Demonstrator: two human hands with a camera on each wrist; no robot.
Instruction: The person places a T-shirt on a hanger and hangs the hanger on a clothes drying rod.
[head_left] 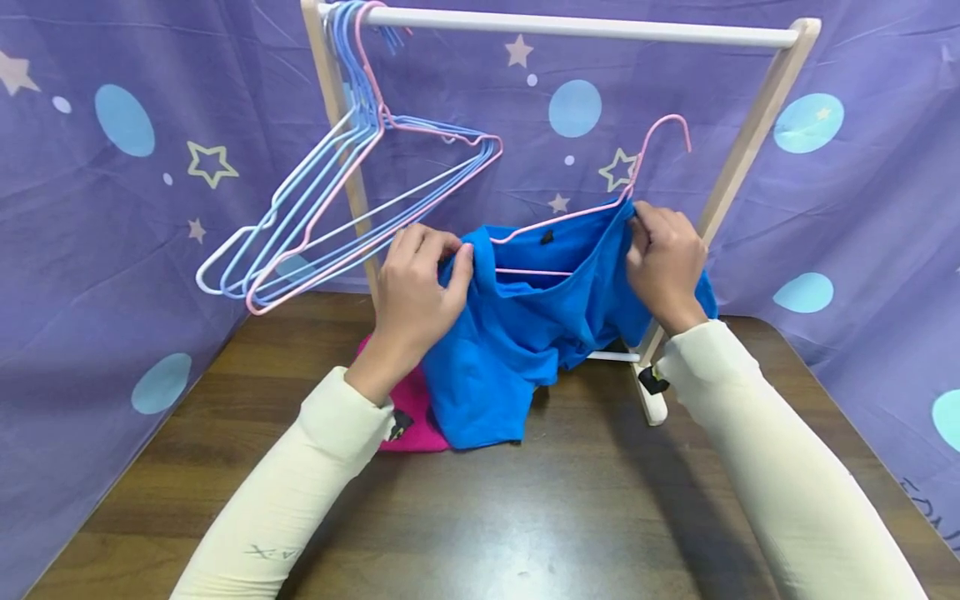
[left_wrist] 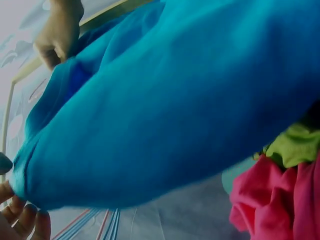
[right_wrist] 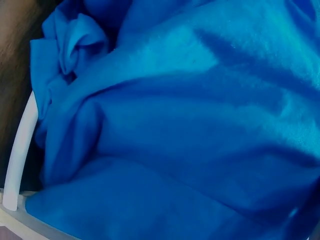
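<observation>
Your left grip (head_left: 417, 279) pinches the blue garment's (head_left: 517, 333) left edge, and your right grip (head_left: 663, 262) clutches its other edge together with the pink hanger (head_left: 592, 208) threaded inside, all held above the dark wooden counter (head_left: 540, 517). Behind stand the wooden rack (head_left: 570, 29) and a purple starred backdrop (head_left: 112, 250). A pink cloth (head_left: 408, 417) lies mostly hidden under the garment, and the wrist views show little besides blue fabric.

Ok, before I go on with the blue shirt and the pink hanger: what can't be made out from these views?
- Pink hanger: head view, its left shoulder and part of the bottom bar are inside the blue shirt.
- Left hand: left wrist view shows only fingertips at the frame edge.
- Right hand: right wrist view is filled by blue cloth.
- Pink garment: head view, mostly under the shirt and left sleeve.
- Green cloth: left wrist view only, blurred.
</observation>
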